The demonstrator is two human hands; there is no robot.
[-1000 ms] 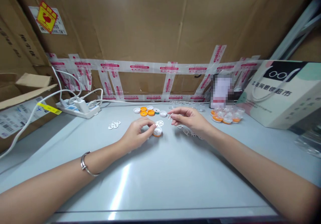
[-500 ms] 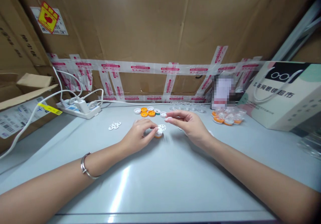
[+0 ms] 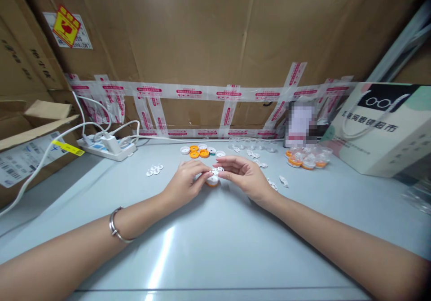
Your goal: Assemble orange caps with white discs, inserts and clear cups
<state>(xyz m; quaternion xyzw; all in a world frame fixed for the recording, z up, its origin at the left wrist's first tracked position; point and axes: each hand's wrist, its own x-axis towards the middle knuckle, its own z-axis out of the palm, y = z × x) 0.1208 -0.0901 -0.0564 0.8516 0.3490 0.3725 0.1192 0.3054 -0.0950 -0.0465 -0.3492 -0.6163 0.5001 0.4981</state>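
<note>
The pinched piece (image 3: 218,170) is white — small, flattish, pierced with holes.

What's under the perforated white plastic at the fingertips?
Below the perforated white plastic: a round white-and-orange part, near side visible. The plastic and the left hand's fingertips hide its far side and some of its top; whether plastic and part touch, I can't tell.

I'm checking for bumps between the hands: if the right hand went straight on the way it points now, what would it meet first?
Most likely the small white openwork piece near the tips of the right hand, then the left hand; depth is hard to judge.
</note>
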